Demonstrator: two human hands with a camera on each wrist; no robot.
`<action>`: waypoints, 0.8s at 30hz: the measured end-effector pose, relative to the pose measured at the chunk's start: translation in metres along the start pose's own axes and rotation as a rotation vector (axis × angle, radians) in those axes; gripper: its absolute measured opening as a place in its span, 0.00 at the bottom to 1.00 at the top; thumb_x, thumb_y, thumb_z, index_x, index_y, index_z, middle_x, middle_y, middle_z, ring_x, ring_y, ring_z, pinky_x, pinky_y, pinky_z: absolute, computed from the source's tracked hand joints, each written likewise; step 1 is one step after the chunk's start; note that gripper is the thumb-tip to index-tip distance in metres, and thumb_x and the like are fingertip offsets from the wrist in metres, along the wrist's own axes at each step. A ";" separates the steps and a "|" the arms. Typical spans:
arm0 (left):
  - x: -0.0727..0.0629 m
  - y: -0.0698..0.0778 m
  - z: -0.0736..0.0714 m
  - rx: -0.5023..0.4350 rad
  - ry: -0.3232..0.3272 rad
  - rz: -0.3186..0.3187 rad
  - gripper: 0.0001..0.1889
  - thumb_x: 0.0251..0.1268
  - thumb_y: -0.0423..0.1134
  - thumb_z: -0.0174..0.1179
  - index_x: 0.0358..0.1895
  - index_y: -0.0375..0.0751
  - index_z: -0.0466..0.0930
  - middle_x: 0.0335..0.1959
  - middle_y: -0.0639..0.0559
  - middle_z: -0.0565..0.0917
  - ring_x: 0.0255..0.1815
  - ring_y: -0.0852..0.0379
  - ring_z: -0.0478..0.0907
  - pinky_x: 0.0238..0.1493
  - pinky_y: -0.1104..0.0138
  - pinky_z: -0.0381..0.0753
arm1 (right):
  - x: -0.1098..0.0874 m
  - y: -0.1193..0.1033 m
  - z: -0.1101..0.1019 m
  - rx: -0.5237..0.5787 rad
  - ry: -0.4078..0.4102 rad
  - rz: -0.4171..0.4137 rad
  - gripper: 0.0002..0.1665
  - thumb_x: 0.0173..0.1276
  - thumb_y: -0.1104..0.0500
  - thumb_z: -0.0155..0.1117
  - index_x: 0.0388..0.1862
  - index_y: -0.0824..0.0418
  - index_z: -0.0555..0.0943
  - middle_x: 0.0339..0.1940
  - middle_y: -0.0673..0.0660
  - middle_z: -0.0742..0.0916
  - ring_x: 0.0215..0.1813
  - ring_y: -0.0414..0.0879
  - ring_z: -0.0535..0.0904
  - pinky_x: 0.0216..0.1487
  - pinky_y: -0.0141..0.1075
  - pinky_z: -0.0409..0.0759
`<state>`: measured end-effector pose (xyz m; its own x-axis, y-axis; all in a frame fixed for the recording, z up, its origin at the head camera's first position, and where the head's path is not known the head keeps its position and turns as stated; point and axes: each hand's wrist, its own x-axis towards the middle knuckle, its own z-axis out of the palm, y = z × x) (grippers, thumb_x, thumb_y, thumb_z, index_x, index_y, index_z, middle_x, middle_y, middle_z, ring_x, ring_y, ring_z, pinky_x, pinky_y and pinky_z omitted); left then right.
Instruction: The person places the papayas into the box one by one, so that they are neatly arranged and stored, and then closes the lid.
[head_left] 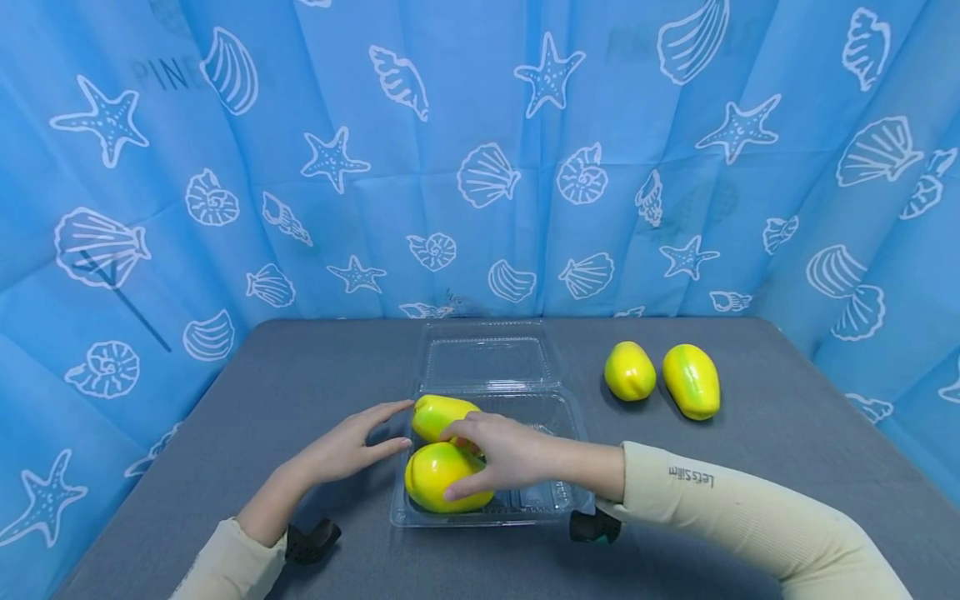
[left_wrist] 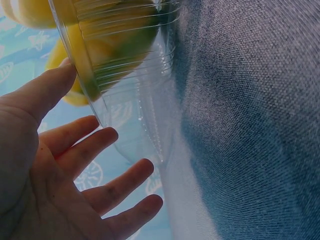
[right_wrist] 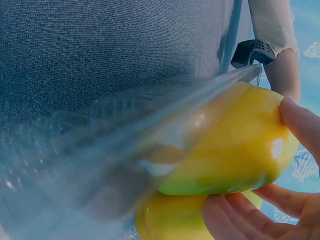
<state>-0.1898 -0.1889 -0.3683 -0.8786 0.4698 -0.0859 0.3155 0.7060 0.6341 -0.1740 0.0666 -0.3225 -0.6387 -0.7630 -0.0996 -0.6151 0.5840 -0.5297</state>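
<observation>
One glossy yellow-green oval fruit point(head_left: 437, 478) sat at eight o'clock inside a clear plastic box point(head_left: 510, 520), grasped by the right hand point(head_left: 506, 454); probably firm, slippery, it needed holding mid-body. The left hand point(head_left: 337, 454), at nine o'clock, had loosely extended fingers.

The gray, fabric-covered tabletop point(head_left: 330, 358) supports an open transparent container point(head_left: 536, 408). To its right lie a yellow fruit point(head_left: 630, 372) and, beside it, a yellow-green fruit point(head_left: 692, 382).
</observation>
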 end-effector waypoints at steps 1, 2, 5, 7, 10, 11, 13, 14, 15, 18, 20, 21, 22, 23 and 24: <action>0.000 0.000 0.000 -0.001 0.000 0.001 0.33 0.66 0.55 0.52 0.71 0.45 0.58 0.71 0.41 0.62 0.71 0.38 0.59 0.66 0.39 0.62 | 0.000 0.000 0.000 0.000 0.001 0.002 0.36 0.57 0.43 0.68 0.61 0.57 0.73 0.52 0.54 0.81 0.51 0.43 0.76 0.50 0.30 0.78; 0.000 0.000 0.000 -0.001 0.001 0.000 0.33 0.66 0.55 0.52 0.71 0.45 0.58 0.71 0.41 0.62 0.71 0.38 0.60 0.66 0.39 0.62 | 0.000 -0.001 0.000 0.000 0.001 0.005 0.36 0.57 0.43 0.68 0.61 0.57 0.73 0.52 0.54 0.81 0.51 0.43 0.76 0.50 0.30 0.78; 0.000 -0.001 0.000 -0.003 0.000 0.003 0.33 0.66 0.55 0.52 0.71 0.45 0.58 0.71 0.41 0.62 0.71 0.38 0.60 0.66 0.39 0.62 | 0.000 -0.001 0.000 0.006 0.000 0.009 0.36 0.56 0.44 0.69 0.60 0.57 0.73 0.51 0.54 0.82 0.50 0.43 0.76 0.49 0.30 0.78; 0.001 -0.001 0.001 -0.004 0.000 0.006 0.33 0.66 0.55 0.52 0.71 0.45 0.58 0.71 0.41 0.62 0.70 0.38 0.60 0.66 0.39 0.63 | 0.000 -0.001 -0.001 0.010 0.000 0.010 0.35 0.56 0.44 0.69 0.60 0.57 0.72 0.50 0.54 0.82 0.50 0.43 0.76 0.49 0.30 0.78; 0.001 -0.002 0.001 -0.003 0.000 0.008 0.33 0.66 0.55 0.52 0.71 0.45 0.58 0.71 0.41 0.62 0.70 0.37 0.60 0.66 0.39 0.63 | 0.000 -0.002 -0.001 0.019 -0.002 0.008 0.35 0.57 0.44 0.69 0.60 0.58 0.72 0.51 0.54 0.82 0.51 0.43 0.76 0.50 0.30 0.78; 0.001 -0.002 0.001 -0.003 0.000 0.008 0.33 0.66 0.55 0.52 0.71 0.45 0.58 0.71 0.41 0.62 0.70 0.37 0.60 0.66 0.39 0.63 | 0.000 -0.002 -0.002 0.022 -0.002 0.006 0.35 0.57 0.44 0.69 0.60 0.58 0.72 0.51 0.54 0.82 0.51 0.43 0.76 0.50 0.30 0.78; 0.001 -0.002 0.000 -0.004 -0.001 0.005 0.33 0.66 0.55 0.52 0.71 0.45 0.58 0.71 0.41 0.62 0.70 0.37 0.60 0.66 0.39 0.63 | -0.001 -0.002 -0.002 0.029 -0.001 0.002 0.35 0.57 0.45 0.69 0.60 0.58 0.72 0.51 0.54 0.82 0.51 0.44 0.77 0.50 0.30 0.78; 0.001 -0.002 0.000 -0.003 -0.001 0.002 0.33 0.66 0.55 0.52 0.71 0.45 0.58 0.71 0.41 0.62 0.70 0.37 0.60 0.66 0.39 0.63 | -0.001 -0.002 -0.003 0.034 0.000 0.003 0.35 0.57 0.45 0.69 0.60 0.58 0.72 0.51 0.55 0.82 0.51 0.44 0.77 0.50 0.30 0.79; 0.001 -0.002 0.000 -0.003 -0.002 -0.001 0.33 0.66 0.55 0.52 0.71 0.45 0.58 0.71 0.41 0.62 0.70 0.37 0.60 0.66 0.39 0.63 | -0.002 -0.001 -0.004 0.043 0.001 0.004 0.35 0.57 0.45 0.69 0.60 0.59 0.72 0.51 0.55 0.82 0.50 0.44 0.78 0.50 0.31 0.79; 0.001 -0.002 0.001 -0.002 -0.003 -0.006 0.34 0.66 0.56 0.52 0.71 0.45 0.58 0.71 0.41 0.62 0.70 0.38 0.60 0.66 0.39 0.63 | -0.003 0.000 -0.008 0.080 0.009 0.012 0.35 0.57 0.46 0.69 0.60 0.60 0.72 0.51 0.56 0.82 0.49 0.46 0.79 0.49 0.33 0.81; 0.001 -0.001 0.001 -0.002 -0.002 -0.005 0.33 0.66 0.56 0.52 0.71 0.45 0.58 0.71 0.41 0.62 0.71 0.38 0.60 0.66 0.39 0.62 | -0.005 0.002 -0.012 0.099 0.021 0.012 0.34 0.57 0.47 0.69 0.59 0.61 0.72 0.50 0.57 0.82 0.48 0.47 0.80 0.48 0.34 0.82; 0.001 -0.001 0.001 -0.001 -0.002 -0.003 0.33 0.66 0.55 0.52 0.71 0.45 0.58 0.71 0.41 0.62 0.71 0.38 0.60 0.66 0.39 0.62 | -0.007 0.003 -0.014 0.108 0.030 0.007 0.34 0.57 0.47 0.69 0.59 0.61 0.72 0.50 0.57 0.82 0.48 0.48 0.81 0.48 0.34 0.82; 0.001 -0.002 0.001 0.000 -0.002 -0.002 0.33 0.66 0.55 0.52 0.71 0.45 0.58 0.71 0.41 0.62 0.71 0.38 0.60 0.66 0.39 0.62 | -0.008 0.004 -0.017 0.111 0.041 0.000 0.33 0.58 0.48 0.69 0.59 0.62 0.73 0.50 0.58 0.82 0.48 0.49 0.81 0.47 0.34 0.83; 0.001 -0.002 0.001 0.001 -0.002 -0.001 0.33 0.66 0.55 0.52 0.71 0.45 0.58 0.71 0.41 0.62 0.71 0.38 0.60 0.66 0.39 0.62 | -0.009 0.005 -0.019 0.113 0.053 -0.009 0.32 0.59 0.48 0.68 0.58 0.62 0.73 0.50 0.58 0.82 0.48 0.49 0.81 0.48 0.35 0.83; 0.001 -0.002 0.001 0.001 -0.002 -0.001 0.33 0.66 0.55 0.52 0.71 0.45 0.58 0.71 0.41 0.62 0.71 0.38 0.60 0.66 0.39 0.62 | -0.011 0.006 -0.021 0.109 0.066 -0.020 0.32 0.59 0.49 0.68 0.58 0.62 0.73 0.50 0.58 0.82 0.48 0.49 0.81 0.48 0.35 0.83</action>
<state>-0.1911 -0.1891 -0.3699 -0.8781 0.4702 -0.0885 0.3149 0.7073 0.6329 -0.1805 0.0843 -0.3071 -0.6579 -0.7524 -0.0341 -0.5768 0.5324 -0.6195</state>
